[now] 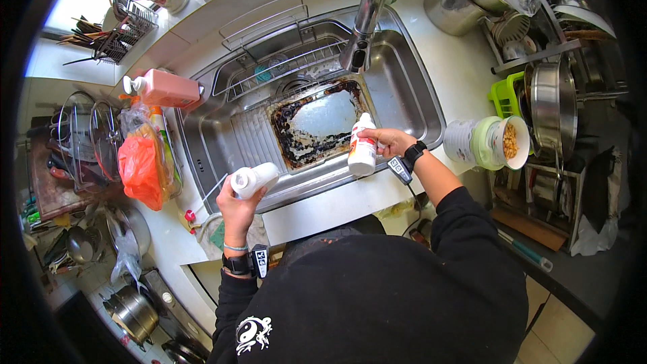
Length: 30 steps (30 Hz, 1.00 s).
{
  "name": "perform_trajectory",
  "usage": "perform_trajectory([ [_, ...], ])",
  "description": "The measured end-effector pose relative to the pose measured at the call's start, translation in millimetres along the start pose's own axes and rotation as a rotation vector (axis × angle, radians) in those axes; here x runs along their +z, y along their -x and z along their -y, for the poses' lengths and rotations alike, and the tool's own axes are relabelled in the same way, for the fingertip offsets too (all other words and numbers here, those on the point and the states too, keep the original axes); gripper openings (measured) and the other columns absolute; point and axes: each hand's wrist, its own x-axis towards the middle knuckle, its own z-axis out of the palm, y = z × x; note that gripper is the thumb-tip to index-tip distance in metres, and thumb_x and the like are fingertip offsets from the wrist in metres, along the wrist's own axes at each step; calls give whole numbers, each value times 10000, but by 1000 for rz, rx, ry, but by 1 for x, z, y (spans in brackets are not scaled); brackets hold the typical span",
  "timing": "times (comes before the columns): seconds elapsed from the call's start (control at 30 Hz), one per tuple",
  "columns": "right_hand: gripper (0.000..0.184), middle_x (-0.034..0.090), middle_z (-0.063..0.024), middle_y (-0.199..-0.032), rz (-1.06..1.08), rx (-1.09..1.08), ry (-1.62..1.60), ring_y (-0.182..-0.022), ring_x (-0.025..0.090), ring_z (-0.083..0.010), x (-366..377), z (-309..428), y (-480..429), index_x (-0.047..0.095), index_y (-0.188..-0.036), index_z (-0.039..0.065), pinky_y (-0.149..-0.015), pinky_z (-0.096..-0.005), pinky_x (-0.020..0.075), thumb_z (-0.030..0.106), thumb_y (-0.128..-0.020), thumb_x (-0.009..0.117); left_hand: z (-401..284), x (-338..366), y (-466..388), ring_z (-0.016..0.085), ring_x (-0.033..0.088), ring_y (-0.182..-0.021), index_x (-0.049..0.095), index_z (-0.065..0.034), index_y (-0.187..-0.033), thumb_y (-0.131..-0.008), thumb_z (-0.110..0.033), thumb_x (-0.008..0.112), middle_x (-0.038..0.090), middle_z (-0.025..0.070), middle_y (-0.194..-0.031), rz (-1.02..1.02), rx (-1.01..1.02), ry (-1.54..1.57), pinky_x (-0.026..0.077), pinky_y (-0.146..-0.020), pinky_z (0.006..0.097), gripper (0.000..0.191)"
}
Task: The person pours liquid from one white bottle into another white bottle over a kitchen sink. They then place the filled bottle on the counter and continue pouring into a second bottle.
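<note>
My left hand (239, 208) grips a white plastic bottle (257, 180) by its side, tilted over the front left edge of the stainless-steel sink (207, 162). In my right hand (388, 140) is a second white plastic bottle (362, 147) with a red and orange label, its narrow white tip pointing away from me over the sink's front rim. Between and beyond the two bottles, a rectangular metal tray (323, 120) lies in the sink, its border coated with black and brown burnt residue. A chrome faucet (360, 45) hangs over the tray's far right side.
A wire rack (288, 72) spans the sink's back. Left of it stand a pink pump bottle (169, 89) and a red plastic bag (139, 164). Stacked containers with a bowl of nuts or grains (516, 142) sit at the right, near a steel pot (553, 103). A cloth (242, 235) lies at the front left.
</note>
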Motion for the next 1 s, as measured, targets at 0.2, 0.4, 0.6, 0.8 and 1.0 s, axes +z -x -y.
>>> perform_trajectory([
  [0.2,459,624,10,-647,238,130,-317,-392,466,-23,-21,-3,-19,682,-979,127,-312,-127,304,568,-888,768,0,-3,5,167,703,-940,725,-32,-1120,-719,-69,924,741,57,-1008,-24,8,17,558,-887,327,449],
  [0.4,556,764,-125,-1015,810,253,-746,-640,732,-209,-30,-18,-19,670,-1216,23,-407,-242,557,455,-891,798,1,-5,9,155,700,-954,711,-31,-1111,-719,-82,934,746,51,-1010,-45,-7,-22,559,-890,328,453],
  [0.6,525,748,-159,-1124,408,65,-883,-959,765,-314,-26,-24,8,663,-1243,23,-810,-457,667,397,-901,799,-2,-2,12,148,698,-959,705,-29,-1113,-727,-71,927,750,49,-1009,-38,-29,3,558,-887,326,447],
  [0.8,534,766,-93,-1037,338,-50,-907,-813,775,-282,-21,-37,26,706,-1202,101,-312,-197,438,573,-954,667,3,3,9,143,696,-959,709,-29,-1110,-727,-73,925,752,52,-1026,-18,9,8,553,-891,317,442],
  [1.0,584,754,-118,-1099,292,-101,-1129,-885,766,-348,-5,-56,55,682,-1260,106,-319,-211,430,597,-942,674,9,3,11,145,697,-957,715,-33,-1114,-729,-80,926,752,54,-1026,-15,3,-19,553,-890,318,441],
])
